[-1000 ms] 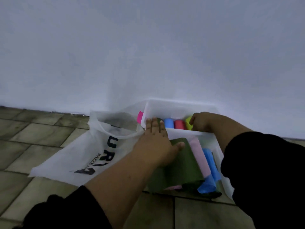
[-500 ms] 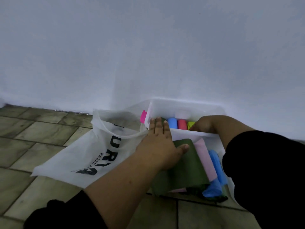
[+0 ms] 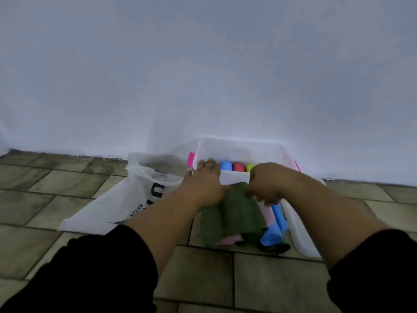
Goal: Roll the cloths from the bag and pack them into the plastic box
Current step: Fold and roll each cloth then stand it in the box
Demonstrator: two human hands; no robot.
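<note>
Working down from the tiled floor [image 3: 56, 195], you have the white bag [image 3: 117, 206] at left, the plastic box [image 3: 243, 150] against the wall [image 3: 203, 64], and the green cloth [image 3: 232, 218] topping a stack [image 3: 273, 236] just before the box's near rim, long axis toward you. Your left hand [image 3: 203, 184] lies flat on its far-left corner; your right hand [image 3: 266, 186], fingers curled, seems to pinch its far edge.

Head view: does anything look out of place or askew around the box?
Nothing looks spilled or damaged. The one untidy spot is the loose pile on the floor in front of the plastic box: a pink cloth and a blue cloth poke out unevenly from under the green cloth.
</note>
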